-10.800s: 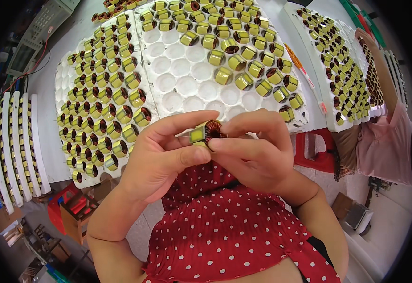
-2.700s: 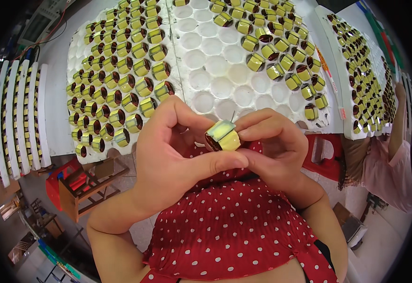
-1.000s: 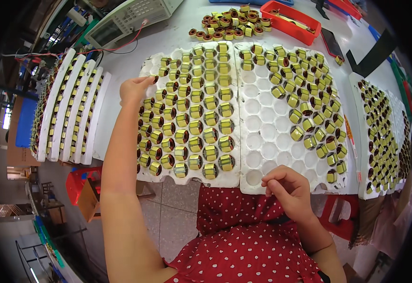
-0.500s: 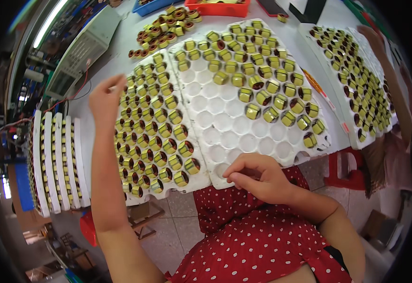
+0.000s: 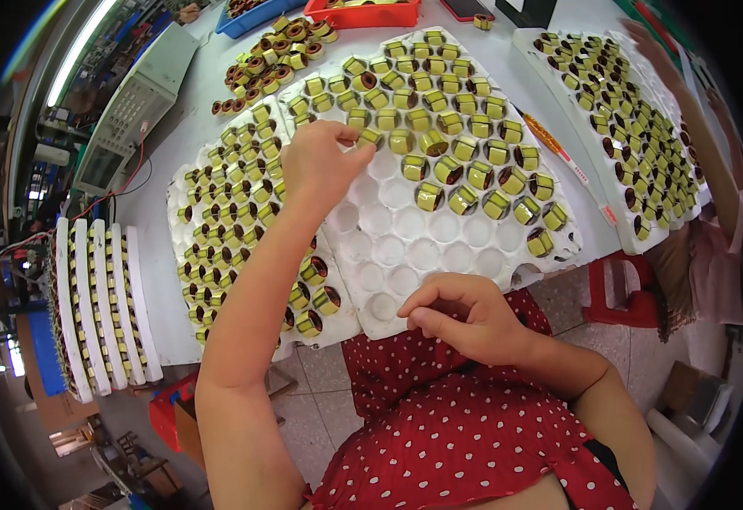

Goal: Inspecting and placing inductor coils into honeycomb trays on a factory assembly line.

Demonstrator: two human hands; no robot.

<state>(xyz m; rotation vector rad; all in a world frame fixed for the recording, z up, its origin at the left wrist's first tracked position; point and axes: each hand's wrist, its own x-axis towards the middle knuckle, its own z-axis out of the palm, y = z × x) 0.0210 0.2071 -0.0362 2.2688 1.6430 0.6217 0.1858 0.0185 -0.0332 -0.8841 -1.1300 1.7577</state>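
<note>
1. Apparently, the left hand (image 5: 320,161) has thumb and forefinger touching a yellow-wrapped coil (image 5: 370,138) at the foam tray's (image 5: 392,223) filled part; whether they grip it, I cannot tell.
2. It looks light and stiff, its taped sides perhaps slick: pinch those, sparing the windings.
3. The right hand (image 5: 465,319) hangs empty, fingers loosely curled.

A workshop for small electrical parts is shown by the long white bench (image 5: 149,229), where foam trays (image 5: 409,223) are set out with rows of yellow-wrapped coils (image 5: 428,196). A meter (image 5: 133,102) with buttons is placed beside them, and the bench is lit by a strip light (image 5: 82,53). Another worker's arm (image 5: 701,127) is seen at the right, above a further loaded tray.
</note>
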